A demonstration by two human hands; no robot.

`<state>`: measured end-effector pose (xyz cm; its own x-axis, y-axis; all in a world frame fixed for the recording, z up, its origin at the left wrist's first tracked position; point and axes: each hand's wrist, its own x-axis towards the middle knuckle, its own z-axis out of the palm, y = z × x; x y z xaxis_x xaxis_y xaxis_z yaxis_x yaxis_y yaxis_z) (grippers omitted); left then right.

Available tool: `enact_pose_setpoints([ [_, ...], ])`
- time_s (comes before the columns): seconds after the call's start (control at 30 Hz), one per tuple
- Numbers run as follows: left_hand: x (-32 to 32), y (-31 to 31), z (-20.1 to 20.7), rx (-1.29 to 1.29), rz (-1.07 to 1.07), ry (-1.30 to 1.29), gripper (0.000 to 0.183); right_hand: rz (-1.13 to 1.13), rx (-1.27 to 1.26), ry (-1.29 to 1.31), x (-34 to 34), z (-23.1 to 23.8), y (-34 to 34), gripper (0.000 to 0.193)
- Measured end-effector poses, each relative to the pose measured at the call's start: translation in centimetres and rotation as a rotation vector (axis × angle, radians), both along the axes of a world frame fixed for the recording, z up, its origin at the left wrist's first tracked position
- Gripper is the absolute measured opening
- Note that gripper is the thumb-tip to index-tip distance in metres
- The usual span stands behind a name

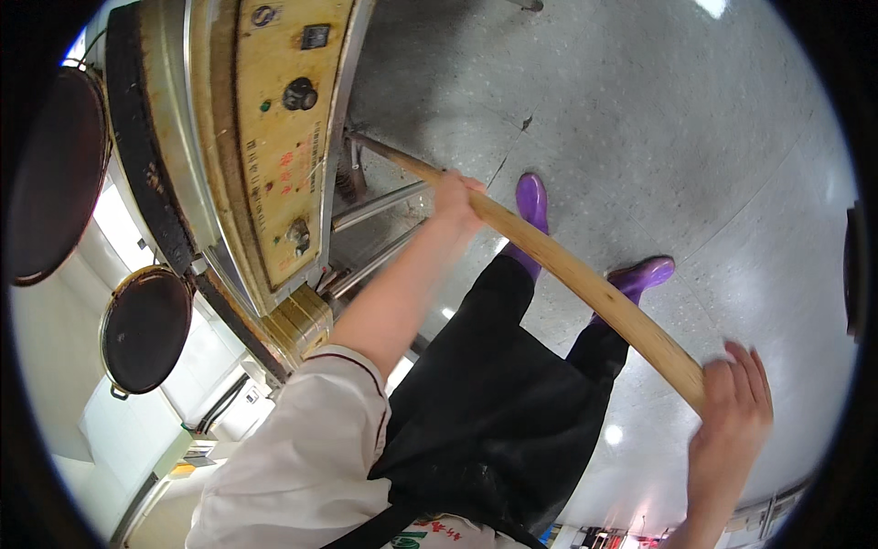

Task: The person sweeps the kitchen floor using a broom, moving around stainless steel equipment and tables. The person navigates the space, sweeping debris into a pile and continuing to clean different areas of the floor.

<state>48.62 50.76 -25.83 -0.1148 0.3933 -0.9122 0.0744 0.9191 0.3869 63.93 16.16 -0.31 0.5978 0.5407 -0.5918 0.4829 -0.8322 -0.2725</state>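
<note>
A long wooden pole (585,279) runs slantwise across the view, from beneath the machine at upper left to the lower right. My left hand (456,203) is closed round it toward its far, darker end. Near the thick close end, my right hand (737,395) is curled on the pole, with some fingers partly stretched past it and slightly blurred. Whatever is fixed to the far end is hidden below the machine, so I cannot tell the tool's kind.
A worn yellowish control panel (283,174) with knobs fronts the machine on my left, above metal legs (380,206). Two dark round pans (146,329) show further left. My purple boots (532,201) stand on a grey speckled floor (732,137), below my black apron (485,393).
</note>
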Motion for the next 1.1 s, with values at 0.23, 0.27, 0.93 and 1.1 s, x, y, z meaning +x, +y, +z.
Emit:
enact_pose_setpoints([
  [0.23, 4.0, -20.1, 12.1, 0.014, -0.329, 0.096, 0.015, -0.168, -0.335, 0.024, -3.3, 15.4, -15.6, 0.039],
  [0.27, 3.4, -22.1, 14.0, -0.095, -0.31, -0.054, 0.011, -0.139, -0.318, -0.03, -4.7, 17.8, -17.6, 0.043],
  [0.93, 2.1, -8.9, 14.7, -0.187, 0.296, -0.213, 0.035, -0.177, 0.08, -0.132, 0.3, 11.4, -19.6, 0.006],
  [1.1, 1.1, -3.3, 13.4, -0.102, 0.441, -0.257, 0.029, 0.168, 0.186, -0.177, 9.0, 10.9, -12.0, 0.015],
])
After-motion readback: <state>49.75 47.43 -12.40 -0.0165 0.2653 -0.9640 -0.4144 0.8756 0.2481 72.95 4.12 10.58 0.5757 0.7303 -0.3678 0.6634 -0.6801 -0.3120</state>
